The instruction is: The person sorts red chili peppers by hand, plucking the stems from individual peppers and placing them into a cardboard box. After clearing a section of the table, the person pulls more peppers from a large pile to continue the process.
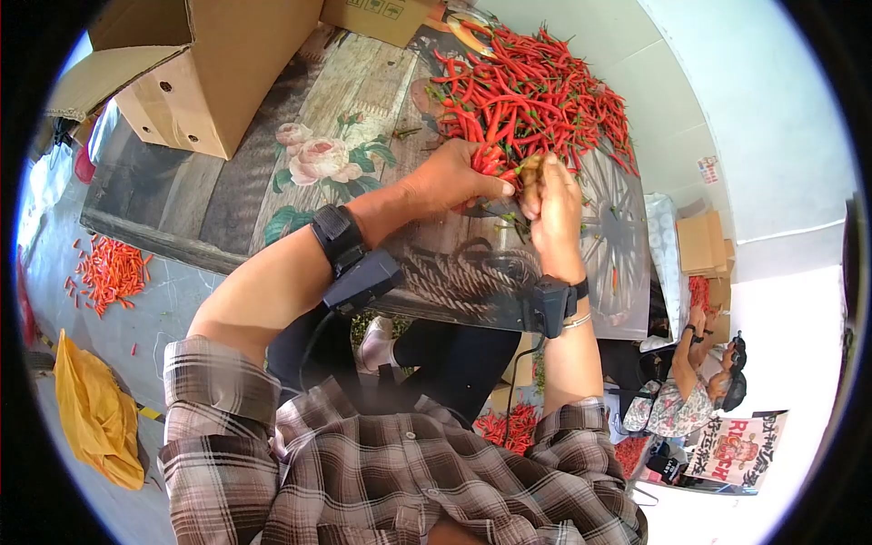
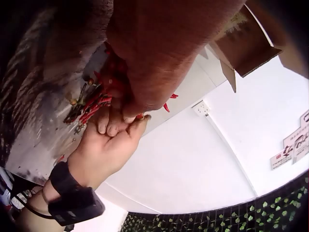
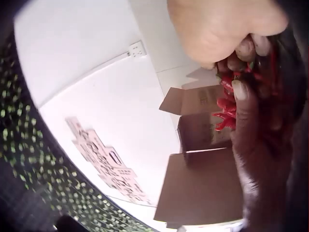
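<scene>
In the head view the left hand grips several red chili peppers at the near edge of a large pepper pile. Close against it, the right hand has its fingers curled at the stem ends, its fingertips touching the bunch. The right wrist view shows red peppers sticking out beside the left thumb, with the right hand above them. From the left wrist, the right hand meets the left hand; what lies between their fingers is mostly hidden.
A cardboard box stands on the table's left part. Stem bits lie on the patterned tabletop near the hands. More peppers and a yellow bag are on the floor. Another person works at the right.
</scene>
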The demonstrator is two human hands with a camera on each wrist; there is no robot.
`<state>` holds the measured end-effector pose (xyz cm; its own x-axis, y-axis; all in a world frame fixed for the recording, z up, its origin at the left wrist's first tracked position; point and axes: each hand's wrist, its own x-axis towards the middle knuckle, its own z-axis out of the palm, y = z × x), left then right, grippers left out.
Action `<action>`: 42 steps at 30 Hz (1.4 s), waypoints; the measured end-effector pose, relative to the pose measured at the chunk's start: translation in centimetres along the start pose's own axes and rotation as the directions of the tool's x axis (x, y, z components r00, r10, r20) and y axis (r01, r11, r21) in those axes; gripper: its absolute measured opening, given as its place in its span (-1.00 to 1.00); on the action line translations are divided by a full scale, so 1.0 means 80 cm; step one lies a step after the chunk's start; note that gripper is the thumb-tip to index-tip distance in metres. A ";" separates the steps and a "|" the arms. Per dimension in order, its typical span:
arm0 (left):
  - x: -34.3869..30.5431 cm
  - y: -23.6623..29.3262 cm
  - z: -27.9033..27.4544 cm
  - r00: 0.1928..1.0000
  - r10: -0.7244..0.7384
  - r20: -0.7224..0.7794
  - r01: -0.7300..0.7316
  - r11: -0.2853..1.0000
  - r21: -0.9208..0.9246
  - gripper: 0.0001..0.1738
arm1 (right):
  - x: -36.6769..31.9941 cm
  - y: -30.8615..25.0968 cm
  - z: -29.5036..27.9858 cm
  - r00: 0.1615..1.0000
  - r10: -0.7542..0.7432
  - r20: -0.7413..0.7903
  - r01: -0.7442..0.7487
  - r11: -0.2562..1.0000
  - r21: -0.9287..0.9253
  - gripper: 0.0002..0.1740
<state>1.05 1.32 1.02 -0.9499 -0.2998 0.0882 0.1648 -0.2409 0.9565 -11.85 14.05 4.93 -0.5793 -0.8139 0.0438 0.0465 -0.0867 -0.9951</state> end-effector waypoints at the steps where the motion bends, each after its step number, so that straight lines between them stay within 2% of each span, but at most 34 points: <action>1: 0.000 0.001 -0.001 1.000 -0.007 -0.026 0.007 1.000 0.010 -0.81 | -0.001 0.000 -0.001 1.000 -0.001 0.000 0.001 1.000 0.000 -0.74; 2: 0.000 0.003 -0.002 0.999 -0.013 -0.052 0.014 1.000 0.021 -0.82 | -0.002 -0.001 -0.001 0.977 -0.208 -0.055 0.178 0.927 -0.330 -0.75; 3: 0.000 0.003 -0.002 0.999 -0.014 -0.048 0.015 1.000 0.022 -0.82 | -0.006 -0.005 0.002 0.910 -0.413 -0.041 0.297 0.719 -0.628 -0.74; 4: 0.000 0.002 -0.002 0.999 -0.015 -0.042 0.017 0.999 0.035 -0.83 | -0.016 -0.019 0.013 0.877 -0.465 0.120 0.401 0.572 -0.716 -0.69; 5: 0.001 0.000 -0.001 0.999 -0.017 -0.033 0.018 0.999 0.048 -0.83 | -0.021 -0.027 0.019 0.878 -0.466 0.114 0.396 0.570 -0.720 -0.69; 7: 0.001 0.000 0.001 0.999 -0.025 -0.031 0.028 0.996 0.086 -0.83 | -0.028 -0.036 0.024 0.830 -0.432 0.351 0.477 0.228 -0.849 -0.67; 11: 0.002 -0.004 0.001 0.999 -0.010 -0.051 0.016 0.993 0.113 -0.83 | -0.035 -0.043 0.028 0.801 -0.451 0.394 0.493 0.123 -0.861 -0.63; 15: 0.003 -0.003 0.002 0.998 -0.014 -0.055 0.020 0.994 0.108 -0.82 | -0.036 -0.035 0.021 0.815 -0.387 0.432 0.514 0.138 -0.847 -0.68; 17: 0.002 -0.001 0.001 0.999 -0.041 -0.036 0.047 0.985 0.168 -0.81 | -0.029 -0.028 0.016 0.769 -0.384 0.511 0.582 0.089 -0.809 -0.79; 18: 0.002 0.000 0.001 0.998 -0.041 -0.040 0.047 0.985 0.168 -0.81 | -0.028 -0.029 0.017 0.768 -0.383 0.514 0.585 0.091 -0.806 -0.79; 20: 0.001 -0.001 0.001 0.998 -0.010 -0.054 0.020 0.983 0.183 -0.80 | -0.027 -0.031 0.019 0.784 -0.366 0.502 0.556 0.051 -0.830 -0.91; 23: -0.001 0.003 0.003 0.996 -0.012 -0.086 0.024 0.990 0.139 -0.80 | -0.023 -0.029 0.023 0.793 -0.385 0.471 0.503 -0.020 -0.864 -0.90; 26: 0.002 0.003 0.000 0.994 -0.010 -0.107 0.021 0.995 0.101 -0.78 | -0.011 -0.018 0.026 0.762 -0.461 0.455 0.514 0.003 -0.858 -0.87; 30: 0.003 -0.001 -0.006 0.994 -0.004 -0.111 0.014 0.996 0.088 -0.80 | -0.003 -0.014 0.034 0.794 -0.446 0.413 0.477 0.036 -0.878 -0.87; 32: 0.004 0.002 -0.005 0.989 -0.051 -0.136 0.056 0.998 0.040 -0.81 | -0.001 -0.013 0.037 0.800 -0.458 0.387 0.439 0.008 -0.899 -0.87; 36: 0.012 -0.008 -0.007 0.990 -0.047 -0.135 0.042 0.998 -0.044 -0.82 | 0.009 -0.008 0.040 0.799 -0.490 0.349 0.394 -0.012 -0.919 -0.88; 38: 0.011 -0.006 -0.008 0.988 -0.055 -0.141 0.042 0.994 -0.096 -0.86 | 0.012 -0.008 0.045 0.831 -0.492 0.260 0.341 0.081 -0.936 -0.87; 39: 0.011 -0.006 -0.009 0.988 -0.055 -0.144 0.042 0.995 -0.094 -0.86 | 0.013 -0.008 0.045 0.830 -0.493 0.261 0.344 0.084 -0.935 -0.87; 41: 0.010 -0.005 -0.009 0.983 -0.034 -0.179 0.029 0.999 -0.030 -0.85 | 0.015 -0.009 0.039 0.895 -0.405 0.187 0.318 0.285 -0.904 -0.85; 42: 0.008 -0.003 -0.008 0.983 -0.032 -0.183 0.027 0.999 -0.033 -0.85 | 0.015 -0.013 0.036 0.907 -0.364 0.211 0.340 0.341 -0.876 -0.87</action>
<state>0.53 0.61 0.67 -0.8899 -0.4561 0.0047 0.1481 -0.2791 0.9488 -10.25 11.47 6.25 -0.3709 -0.8279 0.4208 -0.8946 0.1968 -0.4013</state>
